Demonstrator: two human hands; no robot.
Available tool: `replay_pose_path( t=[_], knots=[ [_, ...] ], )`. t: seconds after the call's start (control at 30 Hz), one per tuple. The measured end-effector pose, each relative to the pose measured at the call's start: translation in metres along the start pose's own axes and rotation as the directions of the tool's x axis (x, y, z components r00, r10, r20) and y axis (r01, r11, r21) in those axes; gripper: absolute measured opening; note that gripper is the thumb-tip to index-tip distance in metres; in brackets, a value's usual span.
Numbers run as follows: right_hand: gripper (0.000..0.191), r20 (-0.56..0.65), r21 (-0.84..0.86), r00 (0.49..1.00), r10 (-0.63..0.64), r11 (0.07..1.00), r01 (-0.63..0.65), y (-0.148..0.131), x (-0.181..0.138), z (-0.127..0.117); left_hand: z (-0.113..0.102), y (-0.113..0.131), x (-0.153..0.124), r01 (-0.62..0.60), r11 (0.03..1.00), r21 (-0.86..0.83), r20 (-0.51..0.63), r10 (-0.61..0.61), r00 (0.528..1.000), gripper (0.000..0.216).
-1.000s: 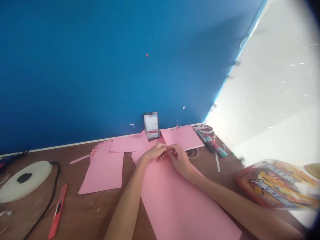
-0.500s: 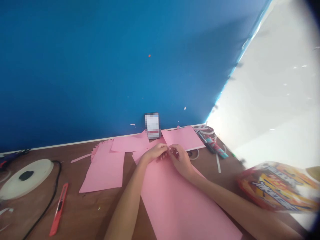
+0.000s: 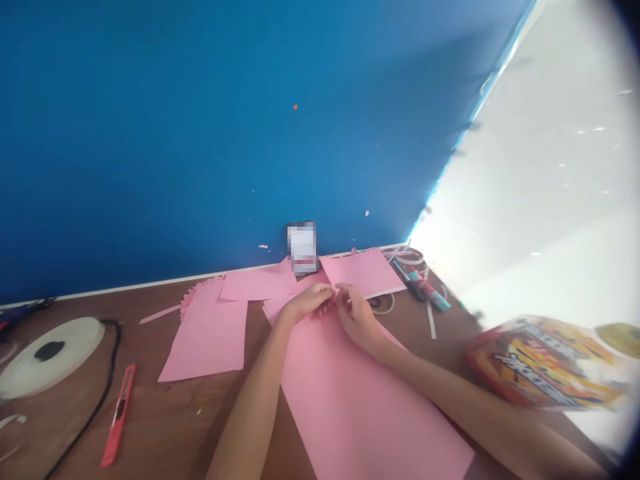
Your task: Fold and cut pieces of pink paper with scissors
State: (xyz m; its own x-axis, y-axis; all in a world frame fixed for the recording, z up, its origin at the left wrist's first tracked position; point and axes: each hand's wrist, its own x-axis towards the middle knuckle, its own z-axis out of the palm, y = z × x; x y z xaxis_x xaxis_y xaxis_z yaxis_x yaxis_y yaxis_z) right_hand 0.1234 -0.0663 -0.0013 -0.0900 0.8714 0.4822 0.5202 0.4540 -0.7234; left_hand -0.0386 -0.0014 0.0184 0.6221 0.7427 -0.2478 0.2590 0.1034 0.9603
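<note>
A large pink paper sheet point(image 3: 360, 407) lies on the brown table point(image 3: 165, 427) in front of me. My left hand point(image 3: 307, 303) and my right hand point(image 3: 355, 313) meet at the sheet's far edge, fingertips close together. Both hands pinch that far edge of the pink sheet, fingers curled. My forearms lie over the sheet.
More pink sheets point(image 3: 210, 333) lie to the left and at the back by the blue wall. A red utility knife point(image 3: 118, 413), a white round device point(image 3: 47, 353) with a black cable, markers point(image 3: 425, 287) at the back right, and a colourful packet point(image 3: 545, 363) at right.
Both hands stayed at the sheet's far edge; the fingers shifted slightly along it. The view moved a little.
</note>
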Motion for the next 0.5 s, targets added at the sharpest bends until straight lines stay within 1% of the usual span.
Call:
replay_pose_path(
  t=[0.1,0.2,0.33,0.5],
  knots=[
    [0.034,-0.004,-0.007,1.000,0.028,1.000,-0.028,0.0017,-0.0006,0.0018,-0.0011,-0.0001,-0.0003,-0.005,1.000,0.013,0.019,0.005,1.000,0.028],
    [0.031,0.011,-0.025,0.999,0.051,0.998,-0.051,0.0014,-0.0012,0.0019,-0.0024,-0.0003,-0.0006,-0.006,1.000,-0.001,0.028,0.006,1.000,0.030],
    [0.028,-0.004,-0.034,0.999,0.041,0.999,-0.042,0.0010,-0.0011,0.0008,-0.0027,-0.0003,-0.0011,-0.001,1.000,-0.006,0.010,0.001,1.000,0.034],
    [0.018,0.015,0.026,1.000,0.019,0.999,-0.019,-0.0012,0.0002,-0.0009,-0.0010,-0.0009,-0.0009,0.015,1.000,0.013,0.002,-0.015,1.000,0.034]
  ],
)
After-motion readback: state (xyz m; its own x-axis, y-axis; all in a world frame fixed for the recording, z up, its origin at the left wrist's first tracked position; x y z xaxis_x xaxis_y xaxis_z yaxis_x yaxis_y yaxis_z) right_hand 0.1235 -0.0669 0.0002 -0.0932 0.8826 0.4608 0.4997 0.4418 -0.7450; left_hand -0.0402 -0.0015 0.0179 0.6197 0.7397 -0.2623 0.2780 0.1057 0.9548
